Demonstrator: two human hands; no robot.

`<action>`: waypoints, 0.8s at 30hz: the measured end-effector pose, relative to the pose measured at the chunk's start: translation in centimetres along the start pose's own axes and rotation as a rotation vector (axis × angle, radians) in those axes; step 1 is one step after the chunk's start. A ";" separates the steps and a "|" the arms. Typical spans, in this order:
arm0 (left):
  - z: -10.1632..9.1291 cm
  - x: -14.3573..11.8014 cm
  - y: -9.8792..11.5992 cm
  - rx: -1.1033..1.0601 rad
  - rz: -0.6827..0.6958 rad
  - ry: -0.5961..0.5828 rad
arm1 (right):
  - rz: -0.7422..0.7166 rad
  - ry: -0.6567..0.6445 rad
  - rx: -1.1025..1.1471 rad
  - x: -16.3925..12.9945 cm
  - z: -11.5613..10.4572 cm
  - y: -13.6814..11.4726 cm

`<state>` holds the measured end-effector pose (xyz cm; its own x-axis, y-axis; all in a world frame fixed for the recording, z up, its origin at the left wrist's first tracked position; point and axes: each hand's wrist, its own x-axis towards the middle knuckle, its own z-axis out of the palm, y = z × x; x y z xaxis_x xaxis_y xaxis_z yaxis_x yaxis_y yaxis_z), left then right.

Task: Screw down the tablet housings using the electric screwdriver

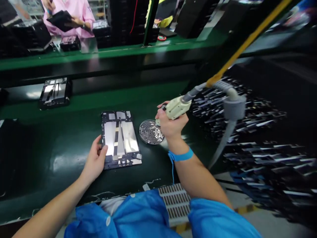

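Far left of the frame, a second open device (54, 92) lies alone on the green belt (74, 105), dark frame, shiny insides, well apart from the action. Upper left, a person in a pink coat (74, 13) holds a dark flat tray at the far bench.

Now the centre. The left hand (95, 160) rests on the lower left corner of the tablet back panel (120, 138), fingers laid together flat on its edge, thumb on top: that looks like a steadying grip, keeping the panel from sliding on the glossy mat. The panel is a flat rectangle, black frame with two silvery foil plates and a thin strip between them.

Just beside it, right of centre, sits the round screw dish (150, 132), metallic, speckled with tiny screws, within easy reach of the tool.

The right hand (170, 124) is wrapped around the cream electric screwdriver (177, 107), fingers curled tight on its barrel, tip down at the dish's right rim. A blue wrist strap (180, 156) circles the wrist, its cord trailing down. A ribbed grey hose (229, 99) runs from the tool to the right, hanging from a yellow line (247, 41), likely to carry its weight.
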<state>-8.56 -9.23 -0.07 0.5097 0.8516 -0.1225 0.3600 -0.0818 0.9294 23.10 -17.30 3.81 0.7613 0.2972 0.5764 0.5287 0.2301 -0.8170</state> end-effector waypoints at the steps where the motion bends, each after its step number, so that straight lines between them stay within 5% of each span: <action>1: -0.5 0.0 0.2 0.143 0.102 -0.030 | 0.014 0.005 0.013 -0.1 -0.2 0.1; 4: -1.8 -0.4 1.5 0.474 0.490 -0.054 | 0.036 0.010 0.037 -0.3 -0.3 0.0; 8: -1.1 -1.6 2.2 0.589 0.868 -0.284 | 0.013 0.011 0.049 -0.4 0.1 -0.2; 15: 1.2 -1.9 1.4 0.451 0.865 -0.198 | -0.012 -0.046 0.060 -1.0 0.7 -0.1; 20: 1.0 -1.3 2.3 0.427 0.828 -0.259 | -0.016 -0.074 0.055 -0.9 0.8 -0.4; 24: 1.0 -1.3 2.5 0.496 0.940 -0.306 | -0.016 -0.064 0.069 -0.7 0.7 -0.4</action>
<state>-7.52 -11.04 2.04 0.8913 0.1829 0.4149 -0.0336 -0.8859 0.4627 22.09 -16.93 3.72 0.7262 0.3510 0.5911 0.5116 0.2984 -0.8057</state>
